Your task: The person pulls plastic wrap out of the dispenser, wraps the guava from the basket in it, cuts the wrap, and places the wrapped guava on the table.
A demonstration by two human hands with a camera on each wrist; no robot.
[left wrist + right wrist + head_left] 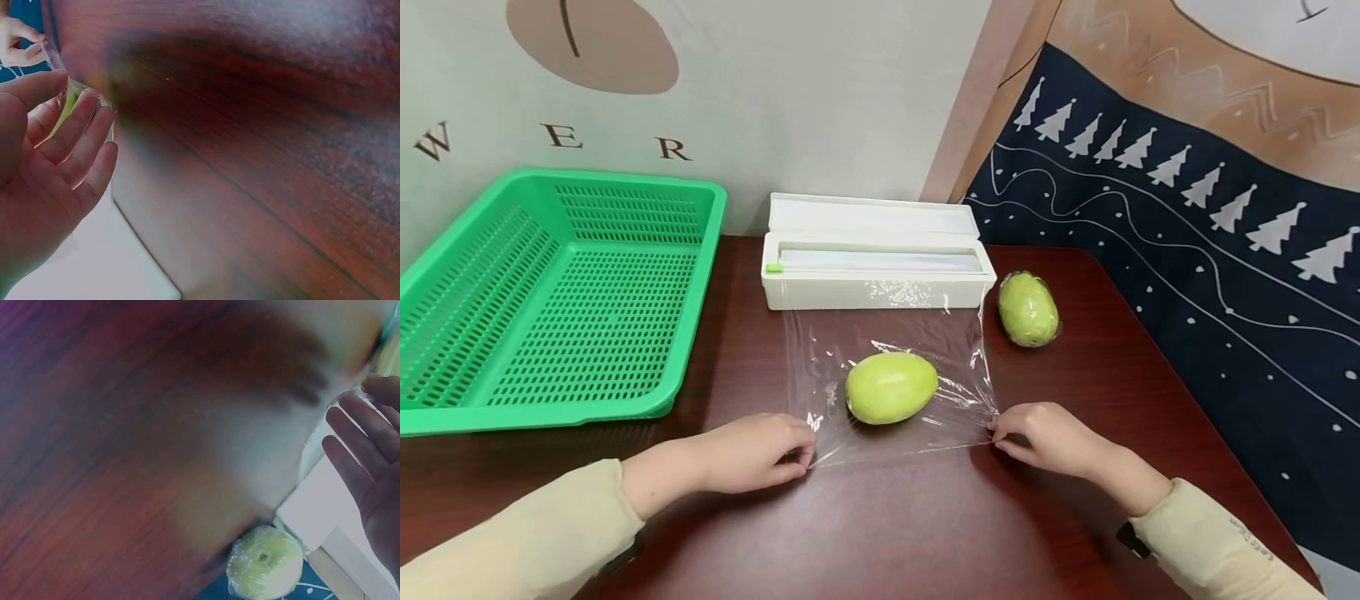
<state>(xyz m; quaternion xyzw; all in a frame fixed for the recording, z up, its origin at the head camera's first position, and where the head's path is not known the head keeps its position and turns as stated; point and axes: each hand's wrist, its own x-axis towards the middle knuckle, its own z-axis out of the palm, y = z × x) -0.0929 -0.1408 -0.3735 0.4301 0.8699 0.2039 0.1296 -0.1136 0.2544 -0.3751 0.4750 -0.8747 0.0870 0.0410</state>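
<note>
A sheet of clear plastic wrap (910, 446) stretches from the white wrap dispenser (880, 292) toward the person. On it lies a smooth yellow-green oval fruit (891, 387), its longer axis running roughly left to right. My left hand (752, 454) pinches the sheet's near left corner between thumb and fingers. At the near right corner my right hand (1052, 437) pinches the film, which is gathered into creases there. In the left wrist view, the other fingers of the left hand (56, 144) are loosely bent. The right hand's other fingers (350, 465) extend in the right wrist view.
A second fruit (1028, 308), wrapped in film, sits right of the dispenser. The dispenser's lid (872, 217) stands raised, and a green slider (774, 268) is at its left end. A green perforated basket (692, 333) stands at the left. Patterned cloth (1150, 275) hangs along the right.
</note>
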